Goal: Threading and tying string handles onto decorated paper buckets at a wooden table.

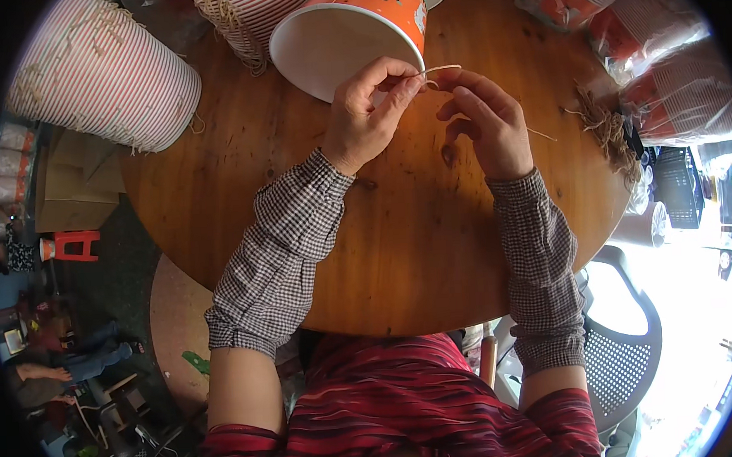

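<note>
Thumb and fingertips of my left hand [368, 112] are pinched together on a thin pale cord [442, 67]. The cord makes a small loop between my two hands. My right hand [489, 121] has its fingers curled around the same cord, and a loose tail sticks out beside it. Just beyond my hands a large orange paper bucket [402, 20] lies tipped on its side, its white-rimmed mouth facing me. My left fingertips are close to its rim; whether they touch it I cannot tell.
On the round wooden table [400, 251], a tall stack of nested buckets [110, 76] hung with cords stands at left, another stack [247, 11] beside it. Plastic-wrapped buckets [645, 32] and a cord bundle [605, 129] lie at right. A grey chair [617, 356] stands near my right arm.
</note>
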A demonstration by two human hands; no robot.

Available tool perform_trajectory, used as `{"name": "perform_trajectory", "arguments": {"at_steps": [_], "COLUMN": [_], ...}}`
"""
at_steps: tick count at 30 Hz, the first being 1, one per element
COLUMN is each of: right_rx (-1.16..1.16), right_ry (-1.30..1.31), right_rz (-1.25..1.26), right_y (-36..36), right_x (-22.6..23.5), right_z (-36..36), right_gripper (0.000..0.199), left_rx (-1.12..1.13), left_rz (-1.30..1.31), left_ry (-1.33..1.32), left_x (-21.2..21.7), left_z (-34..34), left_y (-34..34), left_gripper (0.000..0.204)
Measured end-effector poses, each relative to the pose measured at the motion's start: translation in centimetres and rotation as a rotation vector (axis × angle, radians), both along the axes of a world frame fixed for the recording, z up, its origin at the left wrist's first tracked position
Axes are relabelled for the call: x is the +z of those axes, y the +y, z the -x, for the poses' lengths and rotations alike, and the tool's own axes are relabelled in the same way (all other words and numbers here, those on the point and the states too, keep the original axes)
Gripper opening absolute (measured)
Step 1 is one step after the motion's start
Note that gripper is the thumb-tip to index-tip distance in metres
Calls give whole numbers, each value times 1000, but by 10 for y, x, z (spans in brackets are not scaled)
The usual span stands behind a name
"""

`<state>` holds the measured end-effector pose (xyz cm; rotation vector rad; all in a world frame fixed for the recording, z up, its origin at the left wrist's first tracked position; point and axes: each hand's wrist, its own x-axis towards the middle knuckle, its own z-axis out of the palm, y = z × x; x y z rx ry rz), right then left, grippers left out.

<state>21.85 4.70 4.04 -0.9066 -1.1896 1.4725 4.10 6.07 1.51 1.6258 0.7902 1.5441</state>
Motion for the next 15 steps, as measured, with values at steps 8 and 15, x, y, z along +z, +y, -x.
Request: {"name": "perform_trajectory", "arguments": {"at_steps": [8, 15], "right_rx": [-42, -182], "right_ry": [94, 11], "right_rz": [21, -96], "right_y": [0, -4], "right_x": [-16, -11], "right_z": [5, 7], "right_gripper": [18, 11], "left_rx": [-7, -4], "left_rz": [-7, -17], "left_ry": [7, 12], "left_x": [0, 3], "left_z": [-3, -4], "left_y": [-3, -4], "left_gripper": [12, 11]}}
